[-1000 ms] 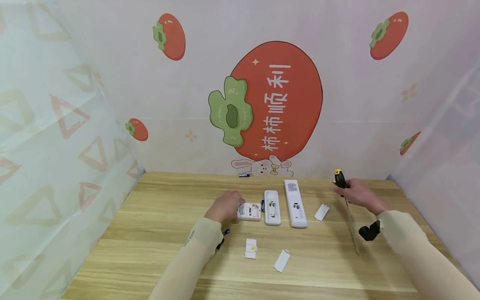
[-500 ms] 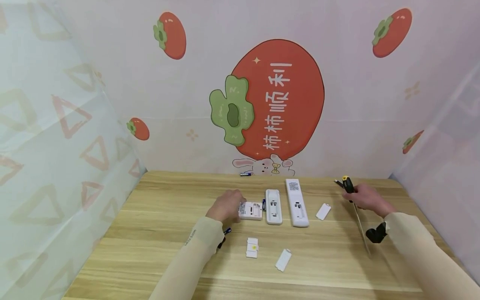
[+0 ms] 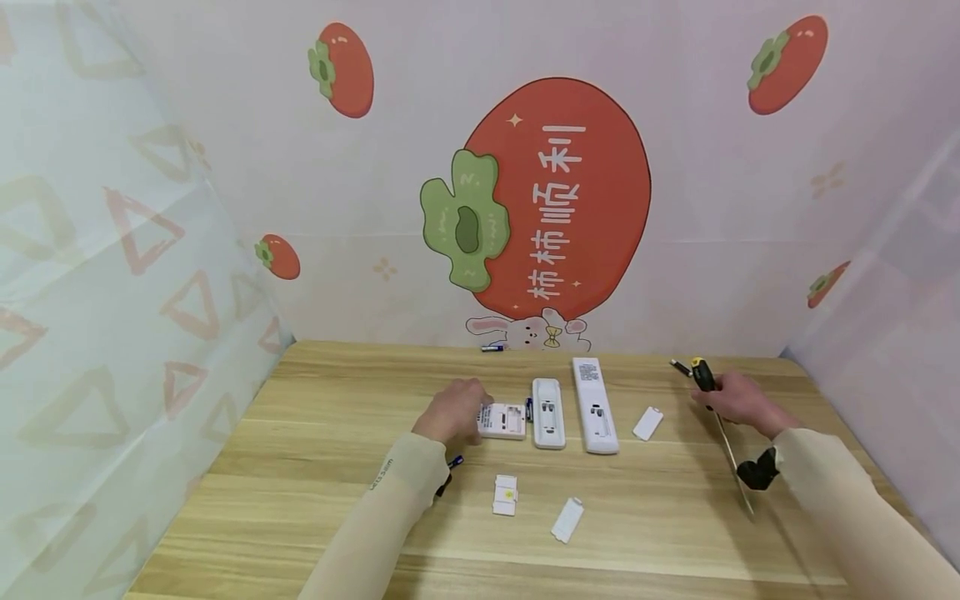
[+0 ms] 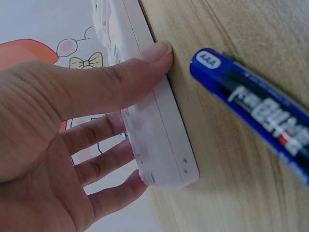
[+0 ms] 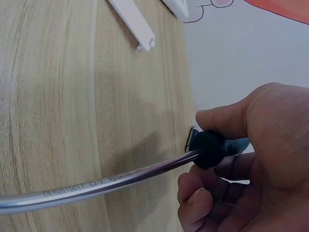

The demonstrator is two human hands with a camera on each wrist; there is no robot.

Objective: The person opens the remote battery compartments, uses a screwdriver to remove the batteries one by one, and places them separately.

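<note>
My left hand (image 3: 453,411) grips a small white remote control (image 3: 504,422) lying on the table, its battery compartment uncovered. In the left wrist view, the thumb lies across one side of the remote control (image 4: 161,125) and fingertips touch the other. A blue AAA battery (image 4: 256,108) rests beside it. At the right, my right hand (image 3: 741,398) holds a screwdriver (image 3: 702,375) by its black and yellow handle. Its long metal shaft (image 5: 120,181) slants down toward the near side. A dark battery (image 3: 679,367) lies just beyond the handle.
Two longer white remote controls (image 3: 549,414) (image 3: 595,407) lie with open compartments, a blue battery (image 3: 529,409) beside one. Loose covers (image 3: 506,495) (image 3: 567,520) (image 3: 648,423) are spread around. Another battery (image 3: 492,348) lies by the patterned back wall (image 3: 375,192).
My right hand has moved right with the screwdriver, and the dark battery now shows apart from its handle. The left hand stays on the small remote control; the head view shifts slightly.
</note>
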